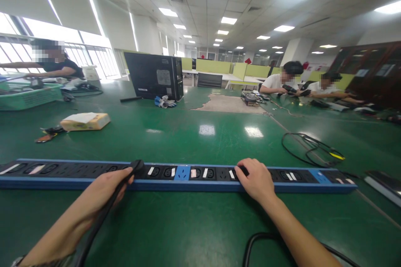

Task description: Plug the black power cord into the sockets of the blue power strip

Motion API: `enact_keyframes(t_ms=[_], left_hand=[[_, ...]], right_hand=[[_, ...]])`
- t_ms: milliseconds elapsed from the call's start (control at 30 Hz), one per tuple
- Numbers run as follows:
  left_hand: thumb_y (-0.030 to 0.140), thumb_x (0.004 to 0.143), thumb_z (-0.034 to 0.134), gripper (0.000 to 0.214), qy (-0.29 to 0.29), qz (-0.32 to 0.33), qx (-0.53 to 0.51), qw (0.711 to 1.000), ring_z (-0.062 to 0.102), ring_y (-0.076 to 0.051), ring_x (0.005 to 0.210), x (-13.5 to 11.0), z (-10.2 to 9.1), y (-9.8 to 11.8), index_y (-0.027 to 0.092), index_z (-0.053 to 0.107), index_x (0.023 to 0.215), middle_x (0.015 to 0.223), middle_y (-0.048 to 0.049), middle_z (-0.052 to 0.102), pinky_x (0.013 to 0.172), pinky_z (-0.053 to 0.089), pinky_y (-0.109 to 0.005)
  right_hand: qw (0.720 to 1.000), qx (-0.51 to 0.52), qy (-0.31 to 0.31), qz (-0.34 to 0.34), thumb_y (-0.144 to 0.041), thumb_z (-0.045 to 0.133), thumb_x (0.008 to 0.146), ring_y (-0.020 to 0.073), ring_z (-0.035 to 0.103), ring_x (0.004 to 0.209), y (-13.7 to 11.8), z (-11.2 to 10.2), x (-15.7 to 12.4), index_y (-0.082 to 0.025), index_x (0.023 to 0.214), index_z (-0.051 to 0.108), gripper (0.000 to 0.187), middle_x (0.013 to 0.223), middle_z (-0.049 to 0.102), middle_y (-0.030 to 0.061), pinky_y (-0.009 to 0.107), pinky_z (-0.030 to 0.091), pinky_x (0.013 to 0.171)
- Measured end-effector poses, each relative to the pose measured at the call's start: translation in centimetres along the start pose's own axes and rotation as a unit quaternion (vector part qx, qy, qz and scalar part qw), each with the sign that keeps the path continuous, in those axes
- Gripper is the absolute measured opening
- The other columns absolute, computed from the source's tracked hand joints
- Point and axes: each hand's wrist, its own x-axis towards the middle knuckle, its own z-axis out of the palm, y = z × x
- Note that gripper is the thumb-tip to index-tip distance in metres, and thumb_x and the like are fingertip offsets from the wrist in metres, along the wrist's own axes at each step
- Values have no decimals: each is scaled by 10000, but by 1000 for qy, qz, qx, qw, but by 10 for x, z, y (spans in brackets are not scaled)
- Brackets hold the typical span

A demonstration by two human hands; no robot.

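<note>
A long blue-framed power strip (206,184) with black socket faces and two blue sockets lies across the green table. My left hand (108,185) pinches a black plug (138,168) over the strip, left of its middle. From that plug a thick black cable (102,217) runs under my hand towards the lower left edge. My right hand (256,178) is closed over the strip, right of its middle, with the thumb on the near side. Something dark shows between thumb and finger; I cannot tell whether it is a separate piece. White labels sit beside several sockets.
Another black cable (261,235) loops near my right forearm. Beyond the strip are a tissue pack (86,121), a black computer case (153,76), gloves (165,102) and a coiled cable (310,149). A green basket (31,98) stands left. Several people work around the table.
</note>
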Motion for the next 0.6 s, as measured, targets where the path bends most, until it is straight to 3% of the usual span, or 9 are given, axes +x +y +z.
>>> enact_keyframes(t_ms=[67, 200, 600], left_hand=[[588, 665, 631, 431, -25, -31, -50, 998, 296, -70, 363, -1, 1, 0, 176, 514, 615, 409, 82, 355, 374, 185, -161], [471, 710, 650, 371, -30, -27, -69, 997, 281, -58, 352, -4, 3, 5, 164, 506, 562, 396, 77, 338, 374, 176, -151], [481, 743, 615, 356, 9, -39, -43, 998, 326, -83, 339, 0, 2, -6, 165, 579, 583, 376, 48, 379, 359, 212, -155]], right_hand=[[1000, 0, -2, 3, -350, 474, 876, 174, 549, 839, 0, 0, 0, -223, 853, 643, 212, 854, 665, 13, 301, 342, 754], [1000, 1, 0, 3, -347, 473, 876, 171, 548, 829, -1, 0, 0, -226, 844, 643, 211, 846, 664, 14, 300, 340, 743], [1000, 19, -3, 6, -340, 468, 882, 177, 541, 834, -3, -2, 1, -221, 836, 632, 207, 841, 658, 21, 301, 336, 749]])
